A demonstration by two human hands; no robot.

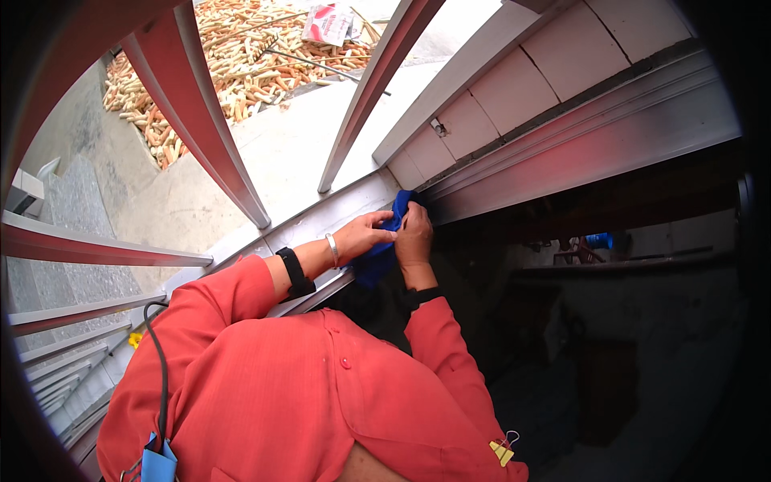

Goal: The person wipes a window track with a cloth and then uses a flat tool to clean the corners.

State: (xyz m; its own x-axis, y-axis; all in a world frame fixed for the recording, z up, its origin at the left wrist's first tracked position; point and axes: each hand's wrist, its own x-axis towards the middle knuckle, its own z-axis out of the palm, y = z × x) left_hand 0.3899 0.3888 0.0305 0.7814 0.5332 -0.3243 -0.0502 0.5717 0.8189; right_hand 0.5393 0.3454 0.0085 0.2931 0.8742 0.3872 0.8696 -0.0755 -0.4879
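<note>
A dark blue cloth (374, 264) hangs bunched in the corner where the white tiled windowsill (313, 224) meets the metal frame (578, 144). Gripping its upper part is my right hand (414, 236), with the fingers curled over the fabric near the frame. My left hand (361, 235) reaches in from the left along the sill, its thumb and fingers on the cloth's edge. The two hands are close together, the left fingertips almost meeting the right hand. Folds of the cloth drop below both hands over the sill's inner edge, and its underside is hidden.
Metal window bars (199, 114) rise along the sill's outer side. Outdoors, a heap of corn cobs (241, 66) holds a rake (313, 63) and a printed sack (328, 24). White wall tiles (512, 90) line the reveal. The room at lower right is dark.
</note>
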